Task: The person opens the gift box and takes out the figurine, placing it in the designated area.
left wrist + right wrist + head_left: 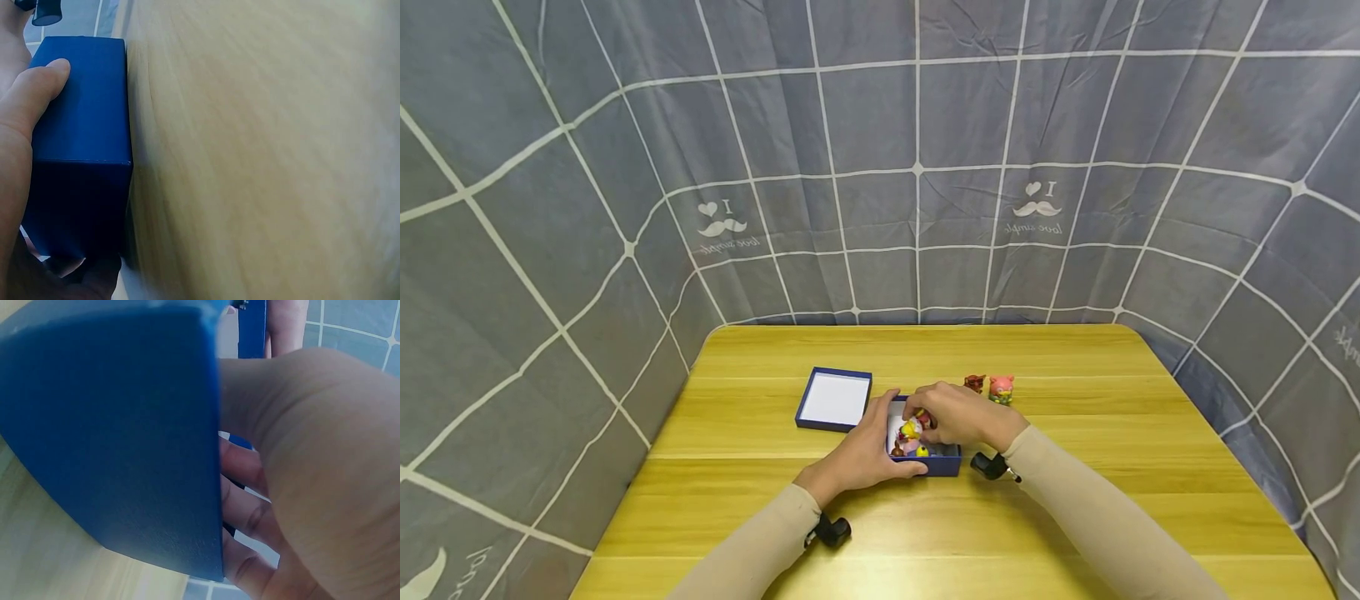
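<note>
1. A grey curtain point(880, 117) with white grid lines fills the upper frame behind a yellow wood-grain table point(1037, 542).
2. The blue box point(942, 468) stands uncovered on the table, just below and right of the frame's centre, with small toy figures point(912, 428) inside its white interior.
3. The left hand point(867, 452) holds the box from its left side, thumb along the near wall and the other fingers spread from it, gripping the far-left part.
4. The right hand point(962, 415) reaches into the box from the right, fingers bent down among the figures; whether they pinch one, I cannot tell.
5. A shallow blue lid point(835, 398), white inside, lies left of the box.
6. A pink figure point(1002, 388) and a dark red figure point(974, 382) stand just beyond the right hand, right of centre.
</note>
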`<state>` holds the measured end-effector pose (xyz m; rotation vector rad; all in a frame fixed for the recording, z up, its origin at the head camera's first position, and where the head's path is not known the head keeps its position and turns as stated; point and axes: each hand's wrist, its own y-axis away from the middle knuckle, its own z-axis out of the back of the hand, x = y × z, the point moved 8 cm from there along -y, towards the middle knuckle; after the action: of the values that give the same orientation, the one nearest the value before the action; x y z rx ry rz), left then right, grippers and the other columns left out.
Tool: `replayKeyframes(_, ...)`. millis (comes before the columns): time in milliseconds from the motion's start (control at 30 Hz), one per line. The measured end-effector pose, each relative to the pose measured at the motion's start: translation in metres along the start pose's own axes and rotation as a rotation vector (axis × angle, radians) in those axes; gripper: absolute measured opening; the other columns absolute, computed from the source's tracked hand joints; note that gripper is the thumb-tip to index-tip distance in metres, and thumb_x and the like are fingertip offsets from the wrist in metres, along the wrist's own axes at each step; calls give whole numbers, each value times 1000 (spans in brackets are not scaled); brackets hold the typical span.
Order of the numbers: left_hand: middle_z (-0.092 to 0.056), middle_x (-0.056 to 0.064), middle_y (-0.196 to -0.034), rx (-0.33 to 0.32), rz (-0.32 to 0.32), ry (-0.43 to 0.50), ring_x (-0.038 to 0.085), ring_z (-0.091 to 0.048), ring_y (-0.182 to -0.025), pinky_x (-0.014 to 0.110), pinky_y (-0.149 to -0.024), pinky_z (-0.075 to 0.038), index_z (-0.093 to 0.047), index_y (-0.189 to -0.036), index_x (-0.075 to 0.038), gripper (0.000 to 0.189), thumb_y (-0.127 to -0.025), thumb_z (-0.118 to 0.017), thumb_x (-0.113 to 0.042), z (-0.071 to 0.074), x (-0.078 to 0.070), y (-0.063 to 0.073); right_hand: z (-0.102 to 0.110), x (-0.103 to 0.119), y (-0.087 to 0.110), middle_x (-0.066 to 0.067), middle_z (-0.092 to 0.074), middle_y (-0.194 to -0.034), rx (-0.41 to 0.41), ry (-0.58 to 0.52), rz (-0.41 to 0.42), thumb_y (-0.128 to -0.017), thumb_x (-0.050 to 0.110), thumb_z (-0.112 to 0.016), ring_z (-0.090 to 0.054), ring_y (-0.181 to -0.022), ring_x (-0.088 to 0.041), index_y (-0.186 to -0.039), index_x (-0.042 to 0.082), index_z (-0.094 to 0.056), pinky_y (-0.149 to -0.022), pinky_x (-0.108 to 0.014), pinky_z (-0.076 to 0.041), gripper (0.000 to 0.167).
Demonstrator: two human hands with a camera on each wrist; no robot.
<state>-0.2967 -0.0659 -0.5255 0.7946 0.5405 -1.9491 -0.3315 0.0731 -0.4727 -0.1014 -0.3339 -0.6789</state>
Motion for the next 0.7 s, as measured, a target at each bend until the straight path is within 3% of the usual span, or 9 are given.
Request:
replayKeyframes(533,-31,19,-185,2,2,4,27,-67,-137,53,-120,-59,-12,-187,-12,136,-93,-94,-67,-1,0,0,2,-2,5,-6,-83,-134,-31,-25,0,-100,13,-94,-64,-85,-7,-135,10,-83,-75,-22,-56,37)
replayKeyframes(700,-30,20,-186,-3,0,6,27,-67,-137,54,-120,-59,-12,-187,-12,136,-93,-94,-67,-1,0,0,4,-1,7,-7,-82,-137,-58,-7,1,-100,15,-94,-68,-94,-8,-136,11,-83,-82,-26,-61,38)
